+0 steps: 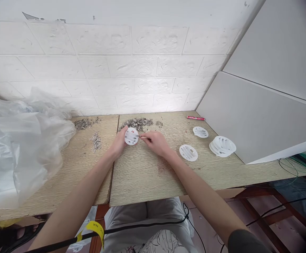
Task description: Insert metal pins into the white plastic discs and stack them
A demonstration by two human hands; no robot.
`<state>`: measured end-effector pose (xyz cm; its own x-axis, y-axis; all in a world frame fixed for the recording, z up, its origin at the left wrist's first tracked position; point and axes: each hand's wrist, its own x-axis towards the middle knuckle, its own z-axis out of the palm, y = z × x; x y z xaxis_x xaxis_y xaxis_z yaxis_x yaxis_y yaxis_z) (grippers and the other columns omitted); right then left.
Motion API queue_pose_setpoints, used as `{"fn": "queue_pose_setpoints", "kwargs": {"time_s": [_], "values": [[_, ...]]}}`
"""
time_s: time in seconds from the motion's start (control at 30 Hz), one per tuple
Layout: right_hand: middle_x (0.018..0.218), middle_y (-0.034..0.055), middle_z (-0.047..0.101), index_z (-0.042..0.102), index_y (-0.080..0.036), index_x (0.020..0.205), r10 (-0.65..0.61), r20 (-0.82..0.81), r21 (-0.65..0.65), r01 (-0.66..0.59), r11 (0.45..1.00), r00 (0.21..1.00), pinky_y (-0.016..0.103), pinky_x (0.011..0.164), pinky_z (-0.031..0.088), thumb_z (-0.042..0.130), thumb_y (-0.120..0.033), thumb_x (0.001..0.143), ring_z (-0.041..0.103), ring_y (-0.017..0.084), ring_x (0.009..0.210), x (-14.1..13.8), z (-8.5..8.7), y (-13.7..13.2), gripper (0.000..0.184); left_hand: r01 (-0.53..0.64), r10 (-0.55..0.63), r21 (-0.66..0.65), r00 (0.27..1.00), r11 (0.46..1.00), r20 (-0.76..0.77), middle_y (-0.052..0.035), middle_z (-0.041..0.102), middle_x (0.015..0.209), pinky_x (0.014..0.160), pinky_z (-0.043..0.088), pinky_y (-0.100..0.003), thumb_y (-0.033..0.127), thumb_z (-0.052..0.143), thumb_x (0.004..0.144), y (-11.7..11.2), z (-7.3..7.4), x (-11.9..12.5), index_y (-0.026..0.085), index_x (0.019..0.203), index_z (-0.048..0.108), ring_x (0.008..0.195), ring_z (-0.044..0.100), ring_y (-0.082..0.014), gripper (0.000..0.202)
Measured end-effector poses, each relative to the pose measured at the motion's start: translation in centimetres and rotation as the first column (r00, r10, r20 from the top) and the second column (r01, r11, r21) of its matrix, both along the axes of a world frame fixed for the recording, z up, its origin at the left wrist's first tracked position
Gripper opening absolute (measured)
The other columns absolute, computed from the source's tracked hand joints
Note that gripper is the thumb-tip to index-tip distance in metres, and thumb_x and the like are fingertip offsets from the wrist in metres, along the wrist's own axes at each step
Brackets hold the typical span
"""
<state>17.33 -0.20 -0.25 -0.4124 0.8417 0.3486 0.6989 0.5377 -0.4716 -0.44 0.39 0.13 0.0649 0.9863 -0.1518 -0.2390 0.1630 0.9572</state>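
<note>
White is our round disc, ridged and dark-spotted. Our left hand grasps its edge; our right hand pinches a tiny piece.

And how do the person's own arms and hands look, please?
The left hand and right hand are bare, without gloves. A dark grey fabric sleeve shows on the right arm; the left arm shows bare. A thin black cable with a yellow, black-lettered tag crosses in front of the left arm.
</note>
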Motion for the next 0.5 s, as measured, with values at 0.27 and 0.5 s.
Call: {"fn": "queue_pose_setpoints", "kwargs": {"time_s": [0.27,0.5], "values": [[0.086,0.0047,0.071,0.074,-0.021,0.104,0.018,0.036,0.024,-0.018,1.0,0.999,0.024,0.068,0.035,0.05,-0.023,0.095,0.059,0.016,0.079,0.0,0.12,-0.18,0.025,0.016,-0.013,0.04,0.998,0.999,-0.065,-0.0084,0.069,0.076,0.071,0.057,-0.033,0.051,0.053,0.084,-0.14,-0.47,0.09,0.013,0.085,0.063,0.078,0.066,-0.0212,0.039],[0.081,0.0053,0.07,0.075,-0.019,0.094,-0.004,0.106,0.059,-0.002,0.998,0.994,0.025,0.064,0.032,0.048,-0.019,0.093,0.057,0.016,0.074,-0.3,0.12,-0.6,0.027,0.008,0.01,0.11,0.987,0.994,-0.163,-0.0073,0.067,0.068,0.062,0.053,-0.031,0.061,0.055,0.079,-0.78,-0.46,0.3,0.014,0.079,0.064,0.07,0.066,-0.0223,0.048]]}}
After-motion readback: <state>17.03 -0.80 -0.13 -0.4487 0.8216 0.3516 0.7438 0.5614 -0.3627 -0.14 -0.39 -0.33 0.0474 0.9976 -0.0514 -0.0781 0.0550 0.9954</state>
